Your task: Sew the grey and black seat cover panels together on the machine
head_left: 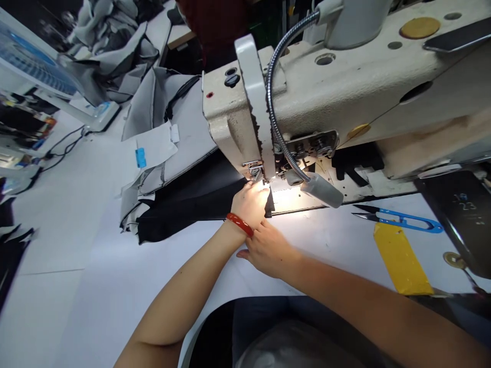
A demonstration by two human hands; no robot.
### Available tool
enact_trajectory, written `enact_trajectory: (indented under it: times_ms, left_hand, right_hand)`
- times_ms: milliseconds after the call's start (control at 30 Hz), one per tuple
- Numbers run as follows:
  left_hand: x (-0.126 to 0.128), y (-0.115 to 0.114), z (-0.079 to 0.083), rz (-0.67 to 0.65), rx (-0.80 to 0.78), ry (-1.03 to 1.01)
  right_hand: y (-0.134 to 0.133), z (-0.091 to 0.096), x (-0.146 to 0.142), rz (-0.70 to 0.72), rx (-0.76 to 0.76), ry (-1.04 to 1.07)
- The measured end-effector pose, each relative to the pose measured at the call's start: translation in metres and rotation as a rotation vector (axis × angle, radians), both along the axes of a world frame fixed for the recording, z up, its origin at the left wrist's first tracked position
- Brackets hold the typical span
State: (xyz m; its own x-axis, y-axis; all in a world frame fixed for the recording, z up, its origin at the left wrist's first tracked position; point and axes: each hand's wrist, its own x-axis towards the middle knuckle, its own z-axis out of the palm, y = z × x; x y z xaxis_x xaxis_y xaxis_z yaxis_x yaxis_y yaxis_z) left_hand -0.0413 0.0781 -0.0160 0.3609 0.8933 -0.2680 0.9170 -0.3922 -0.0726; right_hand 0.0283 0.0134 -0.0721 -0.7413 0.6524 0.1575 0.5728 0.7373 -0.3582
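A cream sewing machine (345, 87) stands over a white table (76, 266). Black fabric (192, 202) lies under its needle area, lit by a small lamp (320, 189) on a flexible neck. My left hand (251, 202), with a red bangle on the wrist, rests on the fabric right at the presser foot, fingers curled down onto the cloth. My right hand (268, 248) lies just behind the left wrist, touching it; its fingers are tucked under and hidden.
Blue thread snips (402, 220) and a yellow strip (401, 258) lie on the table at the right. Grey and white fabric pieces (153, 138) pile up at the left of the machine. More cloth heaps (103, 36) and cables (63, 148) sit at the far left.
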Motion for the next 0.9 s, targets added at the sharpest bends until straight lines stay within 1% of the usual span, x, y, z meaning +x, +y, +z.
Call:
enact_trajectory:
  times_ms: [67, 133, 200, 267, 333, 367, 400, 433, 500, 567, 633, 733, 900]
  left_hand:
    - [0.0, 0.004, 0.003, -0.046, -0.038, -0.011]
    - [-0.007, 0.006, 0.001, -0.094, -0.036, -0.063]
    - [-0.019, 0.005, -0.005, -0.077, 0.015, -0.191]
    - [-0.034, 0.002, -0.016, -0.007, 0.067, -0.368]
    - [-0.046, -0.001, -0.028, 0.019, 0.09, -0.521]
    - [-0.051, -0.001, -0.033, 0.0, 0.093, -0.569]
    - [-0.055, -0.001, -0.038, -0.046, 0.09, -0.596]
    - [-0.058, -0.001, -0.042, -0.113, 0.086, -0.61]
    - [-0.062, 0.002, -0.047, -0.257, 0.092, -0.628]
    - [-0.065, 0.006, -0.051, -0.345, 0.125, -0.65]
    - [-0.067, 0.01, -0.053, -0.366, 0.167, -0.655]
    - [-0.066, 0.015, -0.056, -0.361, 0.2, -0.618]
    - [-0.062, 0.022, -0.061, -0.301, 0.286, -0.568]
  right_hand:
    - [0.002, 0.001, -0.001, -0.016, -0.007, -0.018]
    - [-0.002, 0.002, 0.002, 0.005, 0.046, -0.013]
    - [-0.01, 0.004, 0.009, 0.047, 0.206, 0.059]
    - [-0.016, 0.008, 0.019, 0.056, 0.424, 0.159]
    - [-0.014, 0.011, 0.029, -0.051, 0.577, 0.174]
    - [-0.011, 0.012, 0.033, -0.111, 0.627, 0.152]
    - [-0.006, 0.012, 0.036, -0.157, 0.663, 0.121]
    - [0.0, 0.011, 0.038, -0.179, 0.69, 0.09]
    - [0.01, 0.008, 0.04, -0.151, 0.733, 0.064]
    - [0.016, 0.004, 0.043, -0.12, 0.742, 0.066]
    - [0.018, 0.001, 0.045, -0.129, 0.754, 0.091]
    - [0.021, 0.0, 0.048, -0.156, 0.787, 0.103]
    - [0.032, -0.002, 0.045, -0.151, 0.789, 0.037]
